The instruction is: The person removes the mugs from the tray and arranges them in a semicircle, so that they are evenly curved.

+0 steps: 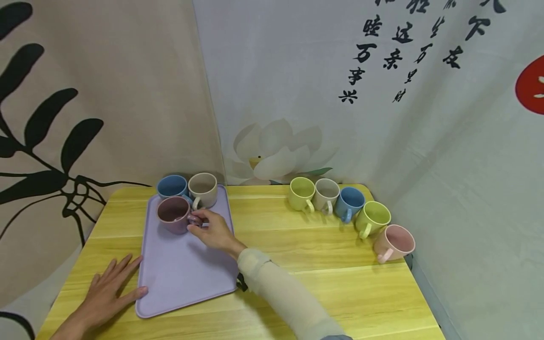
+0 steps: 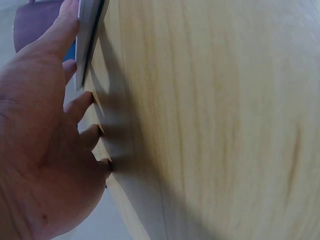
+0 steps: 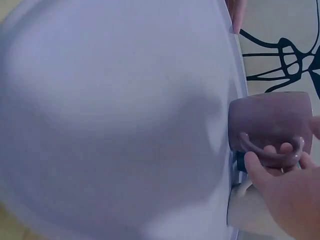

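Note:
My right hand (image 1: 216,232) holds the handle of a purple mug (image 1: 172,223) on the lavender tray (image 1: 187,278). In the right wrist view the fingers curl through the handle of that purple mug (image 3: 270,117), which stands upright. Behind it on the tray are a blue mug (image 1: 172,185) and a beige mug (image 1: 204,186), both close to it. My left hand (image 1: 104,293) lies at the tray's left edge with fingers spread, thumb over the rim. The left wrist view shows the fingertips of this hand (image 2: 45,130) on the wood beside the tray's side.
At the right of the wooden table (image 1: 272,231) several mugs stand in a slanting row: a green mug (image 1: 301,194), a beige mug (image 1: 326,192), a blue mug (image 1: 349,204), another green mug (image 1: 374,218) and a pink mug (image 1: 393,245). Printed curtains (image 1: 276,71) hang behind.

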A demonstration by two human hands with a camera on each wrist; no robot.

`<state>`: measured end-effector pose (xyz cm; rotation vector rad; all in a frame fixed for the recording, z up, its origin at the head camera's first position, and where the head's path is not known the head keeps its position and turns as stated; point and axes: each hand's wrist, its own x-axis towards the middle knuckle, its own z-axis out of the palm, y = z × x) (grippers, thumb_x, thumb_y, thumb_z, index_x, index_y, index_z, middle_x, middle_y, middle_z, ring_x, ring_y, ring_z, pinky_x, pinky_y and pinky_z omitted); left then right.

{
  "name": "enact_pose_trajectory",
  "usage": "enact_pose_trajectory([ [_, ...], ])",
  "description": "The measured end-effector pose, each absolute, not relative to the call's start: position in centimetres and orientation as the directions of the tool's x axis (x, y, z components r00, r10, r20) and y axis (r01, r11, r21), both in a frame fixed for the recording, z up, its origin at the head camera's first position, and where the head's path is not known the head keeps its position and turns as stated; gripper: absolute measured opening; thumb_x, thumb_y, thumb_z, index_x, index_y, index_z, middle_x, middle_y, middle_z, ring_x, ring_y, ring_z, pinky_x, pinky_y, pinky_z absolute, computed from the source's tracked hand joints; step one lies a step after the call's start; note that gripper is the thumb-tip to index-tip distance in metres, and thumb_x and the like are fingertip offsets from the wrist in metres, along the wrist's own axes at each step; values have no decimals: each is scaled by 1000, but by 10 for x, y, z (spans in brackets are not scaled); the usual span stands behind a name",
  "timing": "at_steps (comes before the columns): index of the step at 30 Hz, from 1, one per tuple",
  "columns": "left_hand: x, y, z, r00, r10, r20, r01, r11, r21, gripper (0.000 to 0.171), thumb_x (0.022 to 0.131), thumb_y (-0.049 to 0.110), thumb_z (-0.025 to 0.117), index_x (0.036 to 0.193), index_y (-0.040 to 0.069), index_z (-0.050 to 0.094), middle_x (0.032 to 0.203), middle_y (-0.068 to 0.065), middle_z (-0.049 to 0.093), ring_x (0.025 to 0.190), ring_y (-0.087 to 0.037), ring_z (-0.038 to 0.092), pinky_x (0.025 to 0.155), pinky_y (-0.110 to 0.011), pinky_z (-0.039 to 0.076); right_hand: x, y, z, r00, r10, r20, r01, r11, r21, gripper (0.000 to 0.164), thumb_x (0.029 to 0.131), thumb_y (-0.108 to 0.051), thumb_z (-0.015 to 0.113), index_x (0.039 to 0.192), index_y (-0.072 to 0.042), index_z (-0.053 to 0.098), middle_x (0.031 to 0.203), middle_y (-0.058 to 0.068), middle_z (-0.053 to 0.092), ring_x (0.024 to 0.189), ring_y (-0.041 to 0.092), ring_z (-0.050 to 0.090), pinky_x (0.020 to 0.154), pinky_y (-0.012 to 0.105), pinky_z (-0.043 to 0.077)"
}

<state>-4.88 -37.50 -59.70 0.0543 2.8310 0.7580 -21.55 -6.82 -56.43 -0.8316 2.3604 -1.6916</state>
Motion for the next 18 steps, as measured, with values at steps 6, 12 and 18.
enact_pose_trajectory([
  [6, -48, -376, -597, -978, 90, -188, -20, 857, 516, 96, 108, 59, 71, 180, 14, 26, 179, -45, 20, 161, -80, 3, 114, -103, -2, -214, -76, -567, -873, -442, 204, -340, 255, -905, 20, 105, -9, 79, 123, 0, 76, 110, 17, 82, 90, -1, 67, 87, 16, 62],
  [12, -48, -376, -600, -978, 91, -188, -21, 853, 521, 96, 108, 59, 71, 180, 15, 26, 179, -45, 20, 161, -80, 3, 115, -102, -3, -209, -78, -569, -905, -387, 174, -289, 260, -921, 13, 103, -11, 83, 108, -3, 73, 96, 12, 78, 80, -9, 57, 74, 8, 52],
  [18, -48, -376, -599, -977, 83, -194, -29, 857, 514, 97, 107, 60, 70, 180, 15, 26, 179, -44, 20, 161, -80, 2, 115, -102, -2, -204, -76, -570, -909, -385, 160, -268, 246, -932, 18, 100, -11, 87, 104, -3, 71, 97, 12, 80, 76, -12, 58, 69, 8, 53],
])
